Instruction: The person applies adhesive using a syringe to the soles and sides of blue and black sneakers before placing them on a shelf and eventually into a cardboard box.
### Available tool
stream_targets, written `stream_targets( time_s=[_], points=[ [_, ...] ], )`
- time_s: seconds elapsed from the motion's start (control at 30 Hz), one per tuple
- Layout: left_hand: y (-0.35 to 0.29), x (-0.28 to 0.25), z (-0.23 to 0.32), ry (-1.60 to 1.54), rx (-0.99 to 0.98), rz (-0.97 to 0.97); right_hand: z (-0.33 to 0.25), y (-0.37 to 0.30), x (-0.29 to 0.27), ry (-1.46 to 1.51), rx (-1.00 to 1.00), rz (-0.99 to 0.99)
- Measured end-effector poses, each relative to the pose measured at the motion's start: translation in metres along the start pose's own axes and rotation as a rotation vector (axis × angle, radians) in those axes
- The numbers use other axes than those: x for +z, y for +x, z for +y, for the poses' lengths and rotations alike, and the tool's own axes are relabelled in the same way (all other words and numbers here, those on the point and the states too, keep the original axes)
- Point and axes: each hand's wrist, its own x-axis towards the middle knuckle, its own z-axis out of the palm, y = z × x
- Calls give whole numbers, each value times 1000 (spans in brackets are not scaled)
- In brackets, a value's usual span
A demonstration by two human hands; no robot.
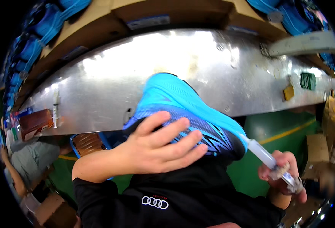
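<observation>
A bright blue sneaker [177, 97] with a dark purple and black patterned upper is tilted on its side in front of my body. My left hand [163, 146] grips it, fingers spread across the upper; the thumb's place is hidden. In my right hand [283, 174], at the right, is a clear plastic syringe [261, 153] with whitish wrapping round its rear part. Its tip meets the edge between sole and upper at the shoe's right end. Fingers of that hand are curled round the plunger end.
Beyond the shoe lies a shiny metal table [110, 83]. Another syringe [55, 108] and a brown box [36, 122] are at its left, a green block [307, 81] and yellow piece [288, 92] at its right. Cardboard cartons [198, 17] and blue shoes line the back. Another person's sleeve [36, 157] shows left.
</observation>
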Motion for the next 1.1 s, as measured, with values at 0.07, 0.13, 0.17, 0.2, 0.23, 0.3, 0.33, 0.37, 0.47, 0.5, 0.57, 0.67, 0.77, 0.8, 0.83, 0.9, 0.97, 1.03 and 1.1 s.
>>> stream_targets(
  time_s=[0.07, 0.13, 0.17, 0.2, 0.23, 0.3, 0.33, 0.37, 0.47, 0.5, 0.57, 0.67, 0.77, 0.8, 0.83, 0.9, 0.97, 1.03, 1.1],
  points=[
    [4, -2, 0, -38, 9, 26, -11, 3, 22, -172, 6, 225],
    [5, 3, 2, -57, 0, 39, -5, 23, 33, -435, -20, 296],
    [6, 4, 2, -78, 14, 60, -4, 34, 40, -572, -76, 277],
    [6, 6, 2, -74, 26, 89, 6, 54, 27, -672, -391, -146],
    [7, 6, 3, -60, 32, 106, 4, 73, 30, -726, -400, -240],
    [0, 11, 3, -82, 30, 161, 9, 113, 41, -777, -420, -390],
    [-2, 13, 3, -92, 28, 181, 10, 130, 48, -777, -444, -440],
    [-4, 14, 4, -101, 27, 201, 8, 144, 52, -798, -412, -491],
    [-8, 24, 8, -148, 3, 307, 17, 176, 61, -807, -451, -570],
    [-7, 28, 9, -167, -4, 342, 16, 183, 63, -844, -438, -599],
    [-6, 32, 7, -234, 4, 391, 13, 194, 67, -918, -411, -653],
    [-4, 36, 8, -258, 19, 387, 10, 201, 65, -1021, -344, -710],
    [2, 41, 8, -311, 9, 386, -2, 203, 65, -1223, -352, -724],
    [0, 40, 7, -301, -7, 384, -4, 206, 65, -1275, -362, -743],
    [-1, 39, 5, -266, 2, 361, -7, 207, 64, -1280, -362, -741],
    [-14, 31, 0, -172, -4, 326, -10, 209, 66, -1291, -364, -776],
    [-36, 24, 9, -120, -13, 402, 4, 207, 71, -1177, -363, -734],
    [-41, 6, 6, -126, 43, 348, 18, 177, 55, -1235, -440, -489],
    [-6, 15, -1, -231, 93, 251, 33, 159, 9, -1245, -468, -273]
  ],
)
